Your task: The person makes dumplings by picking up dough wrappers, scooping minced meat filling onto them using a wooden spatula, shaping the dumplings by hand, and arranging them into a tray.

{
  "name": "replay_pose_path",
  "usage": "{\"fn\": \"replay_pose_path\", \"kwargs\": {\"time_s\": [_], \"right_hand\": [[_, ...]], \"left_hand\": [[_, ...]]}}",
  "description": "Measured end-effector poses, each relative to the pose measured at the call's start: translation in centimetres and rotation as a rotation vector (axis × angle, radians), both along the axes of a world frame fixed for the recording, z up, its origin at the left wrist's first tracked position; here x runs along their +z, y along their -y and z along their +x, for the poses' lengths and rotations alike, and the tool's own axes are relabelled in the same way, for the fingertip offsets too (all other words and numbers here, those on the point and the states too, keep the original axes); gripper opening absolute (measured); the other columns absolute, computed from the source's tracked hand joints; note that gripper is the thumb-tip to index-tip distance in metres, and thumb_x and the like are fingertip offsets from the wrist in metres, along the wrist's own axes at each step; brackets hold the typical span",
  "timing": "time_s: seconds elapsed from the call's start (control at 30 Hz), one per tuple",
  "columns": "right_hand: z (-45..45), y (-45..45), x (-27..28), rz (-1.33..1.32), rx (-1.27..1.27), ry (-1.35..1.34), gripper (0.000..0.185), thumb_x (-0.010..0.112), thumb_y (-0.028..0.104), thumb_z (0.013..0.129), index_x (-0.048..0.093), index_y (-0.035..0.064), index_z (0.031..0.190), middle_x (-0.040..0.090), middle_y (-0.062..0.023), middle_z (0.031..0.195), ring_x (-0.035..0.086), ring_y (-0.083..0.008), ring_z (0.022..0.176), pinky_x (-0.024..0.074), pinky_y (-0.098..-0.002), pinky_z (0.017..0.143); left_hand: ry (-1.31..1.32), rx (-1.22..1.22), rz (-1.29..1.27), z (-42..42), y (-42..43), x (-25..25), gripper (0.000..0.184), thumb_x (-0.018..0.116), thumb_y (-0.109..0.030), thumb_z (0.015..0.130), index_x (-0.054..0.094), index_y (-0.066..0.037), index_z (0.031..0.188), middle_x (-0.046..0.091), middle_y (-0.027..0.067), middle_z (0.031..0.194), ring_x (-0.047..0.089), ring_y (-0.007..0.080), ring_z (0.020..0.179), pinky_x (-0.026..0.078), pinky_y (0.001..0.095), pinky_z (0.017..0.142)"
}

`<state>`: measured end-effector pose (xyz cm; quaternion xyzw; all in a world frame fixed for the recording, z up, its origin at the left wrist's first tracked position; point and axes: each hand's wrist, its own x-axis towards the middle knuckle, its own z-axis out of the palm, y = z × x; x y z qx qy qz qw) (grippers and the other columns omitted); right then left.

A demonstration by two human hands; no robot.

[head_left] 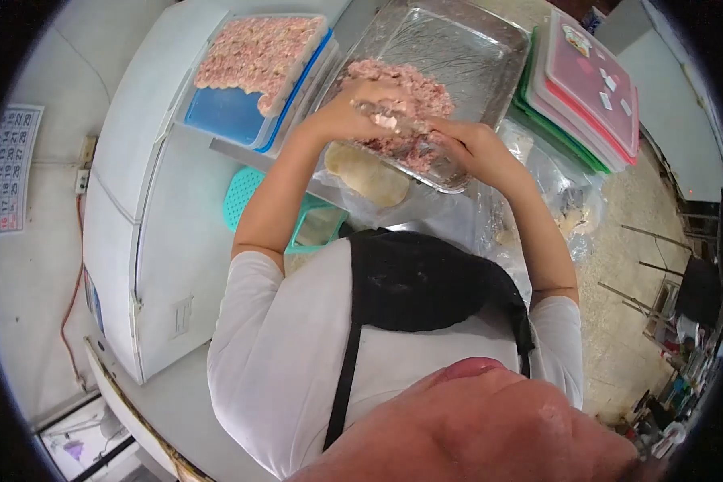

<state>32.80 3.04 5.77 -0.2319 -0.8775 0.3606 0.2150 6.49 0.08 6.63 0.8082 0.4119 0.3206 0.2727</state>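
Observation:
A metal tray [490, 56] holds a mound of pink ground meat [410, 76] at its near left part. Over that mound, my left hand [369, 108] is closed around a small lump of the meat, its fingers curled. My right hand [474, 149] meets it from the right, gripping a thin greyish utensil [406, 123] that reaches toward the lump; its exact kind is hard to make out. Just below the tray's near edge lies a stack of pale round dough wrappers [365, 173] on clear plastic.
At the left, a blue-edged container [225, 112] bears closely packed small meat-topped pieces [257, 56]. Stacked lidded containers [590, 88] stand right of the tray. Plastic bags [570, 193] lie below them. A turquoise basket [245, 197] sits lower, beside the white appliance [169, 225].

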Motion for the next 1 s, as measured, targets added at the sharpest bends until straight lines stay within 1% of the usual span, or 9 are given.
{"fn": "replay_pose_path", "kwargs": {"time_s": [0.07,0.1,0.27,0.33,0.43,0.57,0.7,0.83,1.0], "right_hand": [[0.5,-1.2,-0.8,0.119,-0.062,0.056,0.031,0.057,0.019,0.091,0.059,0.0064,0.119,0.064,-0.0187,0.102,0.062,-0.0356,0.092,0.0484,-0.0389,0.081],[0.6,-1.2,0.2,0.175,-0.135,0.158,0.031,0.057,0.019,0.090,0.059,0.0089,0.120,0.063,-0.0181,0.099,0.061,-0.0364,0.088,0.0489,-0.0409,0.079],[-1.4,2.8,0.9,0.369,-0.355,0.181,0.031,0.054,0.023,0.091,0.056,0.0183,0.121,0.062,-0.0160,0.091,0.061,-0.0378,0.077,0.0492,-0.0470,0.067],[-1.6,1.6,-3.6,0.360,-0.321,0.146,0.033,0.052,0.026,0.091,0.054,0.0210,0.123,0.063,-0.0163,0.090,0.063,-0.0361,0.078,0.0508,-0.0460,0.065],[1.2,-0.1,-5.8,0.331,-0.399,0.396,0.024,0.052,0.028,0.091,0.061,0.0153,0.110,0.064,-0.0171,0.089,0.064,-0.0362,0.082,0.0503,-0.0470,0.070],[2.1,2.2,-1.7,0.149,-0.474,0.240,0.030,0.055,0.027,0.090,0.064,0.0068,0.110,0.066,-0.0194,0.098,0.064,-0.0343,0.090,0.0503,-0.0393,0.077],[-0.6,6.3,4.6,-0.221,-0.389,-0.009,0.035,0.058,0.024,0.090,0.061,0.0010,0.116,0.064,-0.0206,0.107,0.065,-0.0322,0.095,0.0484,-0.0347,0.082],[-4.7,7.0,3.8,0.059,-0.209,0.074,0.030,0.058,0.021,0.090,0.063,0.0069,0.116,0.066,-0.0168,0.099,0.065,-0.0302,0.089,0.0500,-0.0350,0.077],[-9.2,10.9,8.1,0.438,-0.489,0.226,0.024,0.058,0.021,0.090,0.063,0.0085,0.110,0.059,-0.0133,0.082,0.060,-0.0340,0.072,0.0472,-0.0393,0.063]], "left_hand": [[-0.119,0.135,0.075,-0.1,0.3,-1.7,0.040,0.080,-0.022,0.069,0.066,-0.006,0.102,0.065,0.0099,0.107,0.059,0.0240,0.105,0.044,0.0353,0.094],[-0.058,0.084,0.010,-0.4,-0.3,-2.0,0.044,0.078,-0.023,0.070,0.063,-0.006,0.109,0.064,0.0098,0.108,0.062,0.0216,0.092,0.049,0.0336,0.082],[-0.027,0.456,-0.443,-0.5,0.2,-1.5,0.053,0.079,-0.031,0.072,0.060,-0.001,0.111,0.062,0.0137,0.107,0.062,0.0169,0.080,0.049,0.0309,0.074],[0.061,0.345,-0.518,-1.1,0.5,-1.6,0.055,0.079,-0.035,0.071,0.060,-0.002,0.111,0.062,0.0107,0.105,0.057,0.0199,0.099,0.044,0.0343,0.091],[0.055,0.324,-0.266,-3.0,1.4,-4.3,0.056,0.077,-0.033,0.072,0.058,-0.004,0.115,0.060,0.0087,0.106,0.056,0.0169,0.098,0.044,0.0346,0.090],[0.114,0.198,-0.143,-2.8,4.0,0.7,0.075,0.078,-0.035,0.072,0.045,-0.006,0.132,0.048,0.0175,0.135,0.049,0.0299,0.122,0.038,0.0363,0.101],[0.015,0.179,-0.134,-2.9,5.3,3.9,0.062,0.078,-0.022,0.069,0.055,-0.009,0.124,0.062,0.0118,0.116,0.054,0.0246,0.117,0.038,0.0350,0.101],[-0.032,-0.157,-0.041,-5.3,3.4,2.8,0.047,0.079,-0.027,0.070,0.064,-0.005,0.108,0.065,0.0149,0.106,0.058,0.0254,0.105,0.042,0.0354,0.094],[0.042,0.068,-0.084,-9.0,3.6,1.1,0.042,0.077,-0.030,0.072,0.061,-0.003,0.100,0.064,0.0112,0.099,0.059,0.0233,0.101,0.044,0.0344,0.090]]}}
